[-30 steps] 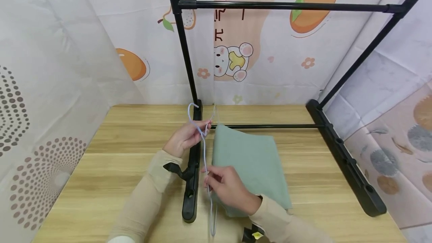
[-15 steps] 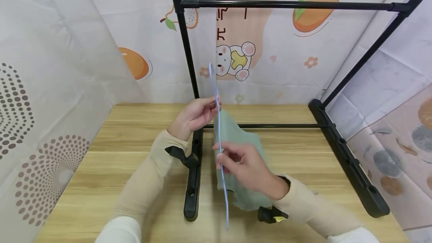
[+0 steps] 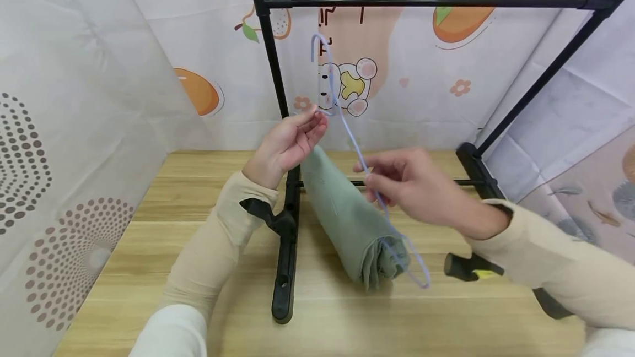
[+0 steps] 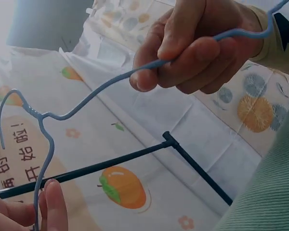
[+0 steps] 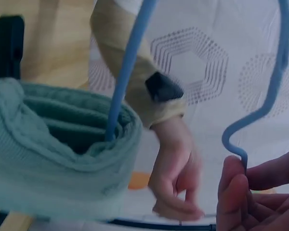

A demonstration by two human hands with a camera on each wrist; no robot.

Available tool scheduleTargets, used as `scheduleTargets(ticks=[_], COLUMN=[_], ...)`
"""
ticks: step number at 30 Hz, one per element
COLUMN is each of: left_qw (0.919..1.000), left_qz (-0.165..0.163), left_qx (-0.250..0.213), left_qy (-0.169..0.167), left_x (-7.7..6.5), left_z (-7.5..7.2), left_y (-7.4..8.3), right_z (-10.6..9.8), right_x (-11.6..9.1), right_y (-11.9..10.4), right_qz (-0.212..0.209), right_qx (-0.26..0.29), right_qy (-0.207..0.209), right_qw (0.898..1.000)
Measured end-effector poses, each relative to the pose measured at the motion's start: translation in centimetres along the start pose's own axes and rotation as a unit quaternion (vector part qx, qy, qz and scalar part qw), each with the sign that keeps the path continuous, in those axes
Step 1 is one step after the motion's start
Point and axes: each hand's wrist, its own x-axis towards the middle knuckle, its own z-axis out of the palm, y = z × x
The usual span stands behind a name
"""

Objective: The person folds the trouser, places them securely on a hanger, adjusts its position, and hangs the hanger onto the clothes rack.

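A light-blue wire clothes hanger (image 3: 353,136) is held up off the table, its hook toward the back. My left hand (image 3: 290,145) pinches one side of it; the fingertips partly cover the wire. On the opposite sloping arm, my right hand (image 3: 419,186) grips the wire between thumb and fingers, clearer in the left wrist view, where that hand (image 4: 197,48) shows above the hook. A folded sage-green cloth (image 3: 342,219) hangs at the hanger, tilted, layers showing at its near end. In the right wrist view the wire (image 5: 129,72) enters the folds of the cloth (image 5: 62,178).
A black rack frames the work, with a top bar (image 3: 421,1), a left foot (image 3: 284,285) and a low crossbar (image 3: 468,182). Both stand on a wood-grain table (image 3: 163,219). A printed curtain (image 3: 397,98) closes off the back.
Both hands have risen from near the table, lifting the hanger and cloth. The right hand has swung out to the right, turning the hanger, and the cloth now hangs in a slanting fold.
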Motion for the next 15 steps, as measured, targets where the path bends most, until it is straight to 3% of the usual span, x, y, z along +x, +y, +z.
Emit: scheduleTargets(ticks=[4,7,10,15], left_qw=[0.9997,0.9993,0.9972,0.9895], left_qz=[0.016,0.032,0.059,0.109], left_qx=[0.007,-0.014,-0.043,-0.084], left_qy=[0.018,0.015,0.014,0.045], left_x=[-0.4,-0.8,-1.1,-1.0], left_z=[0.8,1.4,2.1,3.3], left_y=[0.2,0.1,-0.1,-0.4], right_z=[-2.1,-3.5,-4.9,-7.1], right_x=[-0.1,-0.2,0.3,1.5], right_y=[-0.1,-0.3,-0.4,-0.5], right_qz=[0.022,0.036,0.040,0.077], right_qx=[-0.069,-0.122,-0.167,-0.240], right_qy=[0.001,-0.006,-0.011,-0.001], right_qw=[0.997,0.992,0.985,0.968])
